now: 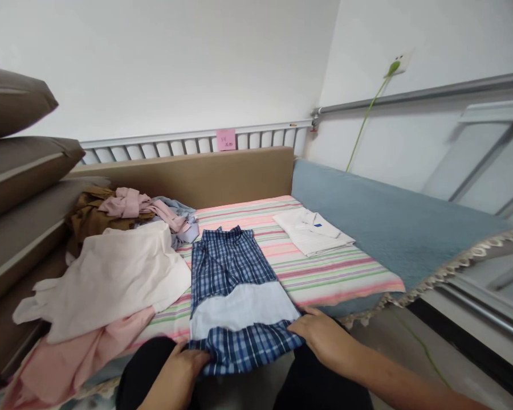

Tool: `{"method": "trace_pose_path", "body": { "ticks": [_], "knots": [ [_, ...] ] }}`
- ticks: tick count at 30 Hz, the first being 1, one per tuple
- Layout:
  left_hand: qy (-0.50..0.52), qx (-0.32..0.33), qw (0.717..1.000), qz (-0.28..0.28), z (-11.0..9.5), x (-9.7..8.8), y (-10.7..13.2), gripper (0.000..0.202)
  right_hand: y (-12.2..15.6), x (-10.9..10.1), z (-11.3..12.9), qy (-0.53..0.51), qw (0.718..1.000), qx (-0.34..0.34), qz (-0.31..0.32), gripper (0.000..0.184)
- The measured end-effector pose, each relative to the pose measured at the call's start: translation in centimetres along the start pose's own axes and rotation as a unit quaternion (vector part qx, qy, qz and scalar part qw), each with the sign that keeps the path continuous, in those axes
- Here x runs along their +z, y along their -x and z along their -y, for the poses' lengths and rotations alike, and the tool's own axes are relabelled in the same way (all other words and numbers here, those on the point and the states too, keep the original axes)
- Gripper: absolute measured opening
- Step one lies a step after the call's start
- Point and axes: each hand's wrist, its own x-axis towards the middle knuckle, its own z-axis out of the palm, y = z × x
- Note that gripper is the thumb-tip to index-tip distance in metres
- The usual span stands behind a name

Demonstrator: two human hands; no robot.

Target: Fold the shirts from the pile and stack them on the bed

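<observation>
On striped cloth (337, 274), oblong plaid garment (235, 262), softly creased

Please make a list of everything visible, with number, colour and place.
Plaid garment: one, blue and pale, centre
Folded shirt: one, white, right of garment
Piled clothes: uncountable, white, pink, brown, blue, left
Striped cloth: one, multicoloured, beneath clothes
Cushions: at least three, brownish, far left
Board: one, tan, behind cloth
Cover: one, blue, right
Radiator: one, white, back wall
Note: one, pink, on radiator
Pipe: one, grey, right wall
Plug with cord: one, green, right wall
Walls: two, white, background
Legs: two, black, bottom
Left grip: one, bare, garment's left edge
Right grip: one, bare, right edge
</observation>
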Motion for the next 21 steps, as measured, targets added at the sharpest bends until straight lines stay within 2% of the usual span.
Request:
{"method": "trace_pose_path", "body": {
  "ticks": [3, 6, 9, 11, 13, 15, 18, 21],
  "knots": [
    [0.134, -0.027, 0.990, -0.025, 1.4, -1.0, 0.4, 0.036, -0.4, -2.0, 0.1, -0.087, 0.996, 0.014, -0.009, 0.046],
    [0.302, -0.106, 0.947, -0.029, 2.6, -3.8, -1.3, 0.027, -3.4, -4.4, -0.8, -0.182, 0.983, 0.024, -0.027, 0.043],
    [0.434, -0.158, 0.886, -0.048, 4.2, -7.3, -5.0, 0.022, -8.8, -6.6, -2.7, -0.232, 0.971, 0.053, -0.035, 0.028],
    [0.491, -0.184, 0.849, -0.066, 6.0, -9.0, -8.3, 0.025, -13.2, -7.6, -4.4, -0.222, 0.971, 0.076, -0.036, 0.022],
    [0.521, -0.202, 0.827, -0.067, 8.4, -10.2, -11.9, 0.029, -17.8, -8.0, -6.2, -0.183, 0.978, 0.099, -0.032, 0.018],
    [0.527, -0.219, 0.819, -0.064, 11.2, -10.7, -15.7, 0.034, -22.3, -7.9, -8.1, -0.137, 0.982, 0.124, -0.030, 0.017],
    [0.483, -0.241, 0.839, -0.063, 15.6, -10.9, -20.9, 0.037, -28.3, -6.8, -10.6, -0.101, 0.983, 0.149, -0.038, 0.017],
    [0.451, -0.244, 0.857, -0.050, 19.3, -10.9, -24.8, 0.033, -32.8, -5.1, -12.8, -0.089, 0.984, 0.145, -0.054, 0.021]
  ]
}}
